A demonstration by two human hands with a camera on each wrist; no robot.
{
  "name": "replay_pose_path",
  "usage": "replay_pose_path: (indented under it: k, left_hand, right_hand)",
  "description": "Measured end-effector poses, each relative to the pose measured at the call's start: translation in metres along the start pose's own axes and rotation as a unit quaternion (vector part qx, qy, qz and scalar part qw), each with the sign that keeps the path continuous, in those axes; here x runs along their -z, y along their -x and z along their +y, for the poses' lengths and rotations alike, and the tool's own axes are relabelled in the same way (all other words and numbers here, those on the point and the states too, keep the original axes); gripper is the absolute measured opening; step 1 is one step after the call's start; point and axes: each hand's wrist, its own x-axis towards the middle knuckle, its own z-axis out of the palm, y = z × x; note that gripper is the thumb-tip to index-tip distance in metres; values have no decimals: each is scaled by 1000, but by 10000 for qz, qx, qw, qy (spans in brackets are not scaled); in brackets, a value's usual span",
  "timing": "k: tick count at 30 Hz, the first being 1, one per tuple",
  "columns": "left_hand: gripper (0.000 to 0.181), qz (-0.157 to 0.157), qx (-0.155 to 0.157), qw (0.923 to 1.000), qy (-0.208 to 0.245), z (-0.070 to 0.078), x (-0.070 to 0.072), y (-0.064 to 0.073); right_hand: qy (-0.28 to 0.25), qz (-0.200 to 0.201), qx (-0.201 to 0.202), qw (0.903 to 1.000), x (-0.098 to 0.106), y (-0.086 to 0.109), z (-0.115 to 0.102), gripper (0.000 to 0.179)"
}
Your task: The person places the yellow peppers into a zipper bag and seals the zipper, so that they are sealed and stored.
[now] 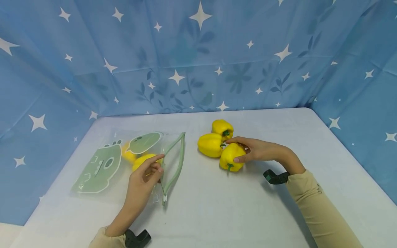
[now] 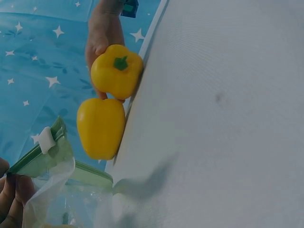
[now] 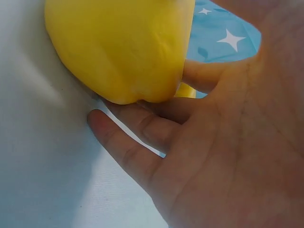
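Observation:
Three yellow bell peppers lie close together on the table right of centre. My right hand (image 1: 262, 150) holds the nearest bell pepper (image 1: 230, 156), thumb on its near side and fingers round the back. Just left of it lies a second bell pepper (image 1: 210, 145), and behind them a third (image 1: 221, 127). My left hand (image 1: 141, 184) pinches the rim of a clear zip bag (image 1: 103, 172) with green cartoon prints. Its green-edged mouth (image 1: 181, 162) gapes toward the peppers, a white slider (image 2: 46, 140) at the near end. Yellow peppers (image 1: 143, 160) show through the bag, partly covered by prints and hand.
A white cloth (image 1: 211, 210) covers the table. Blue curtains (image 1: 198, 51) with white stars stand behind it and along both sides. A dark wrist device is on each arm, the right one (image 1: 276, 177) just above the table.

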Motion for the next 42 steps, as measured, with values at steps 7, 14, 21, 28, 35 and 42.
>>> replay_pose_path:
  k: [7,14,21,28,35,42]
  left_hand:
    - [36,9,-72,10000,-34,2,0,-3]
    - [35,-9,-54,10000,-61,3,0,-5]
    - [34,-22,69,10000,-37,-1,-1,-1]
    - [35,-18,39,10000,-32,-1,-1,0]
    - [35,-12,14,10000,-13,0,0,-2]
    - [35,-7,-27,10000,3,-1,0,-1]
  right_hand:
    - [131,-66,-99,9998,2,2,-3,82]
    - [82,-126,-184,9997,4,2,-7,83]
    - [-91,-160,-175,9997,-2,6,-9,78]
    - [39,-138,-75,9999,-3,5,-8,70]
    - [-16,-131,128,9998,-1,4,-12,66]
    - [-508,-160,467,9975,-3,5,-21,66]
